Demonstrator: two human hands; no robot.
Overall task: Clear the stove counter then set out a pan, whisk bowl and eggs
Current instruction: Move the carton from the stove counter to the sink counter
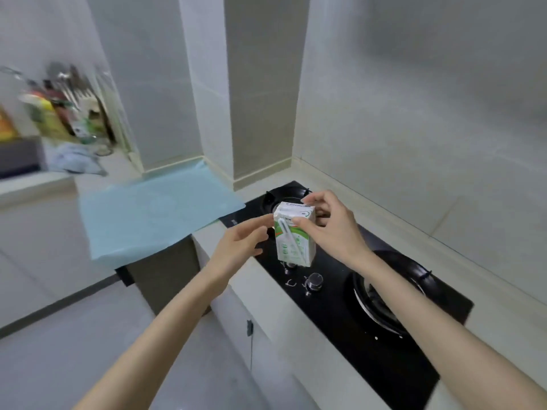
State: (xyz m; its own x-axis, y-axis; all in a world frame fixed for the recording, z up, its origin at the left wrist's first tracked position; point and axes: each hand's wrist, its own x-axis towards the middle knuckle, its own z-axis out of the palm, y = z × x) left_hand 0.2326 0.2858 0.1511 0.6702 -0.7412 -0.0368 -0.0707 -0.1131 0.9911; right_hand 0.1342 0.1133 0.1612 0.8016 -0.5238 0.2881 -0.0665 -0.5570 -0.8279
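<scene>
A small white and green drink carton (pixel 293 238) with a straw taped to its side is held upright above the black glass stove (pixel 331 294). My right hand (pixel 328 224) grips the carton's top, thumb on the front and fingers over the far side. My left hand (pixel 245 241) is just left of the carton, fingers relaxed, fingertips at its upper left edge. The near burner (pixel 393 294) and the far burner (pixel 288 196) are both bare. No pan, bowl or eggs are in view.
Two stove knobs (pixel 313 281) sit at the stove's front edge. A light blue mat (pixel 154 214) covers the counter left of the stove. Further left are a crumpled cloth (pixel 77 159), bottles and utensils (pixel 59 108), blurred. Tiled walls close the back and right.
</scene>
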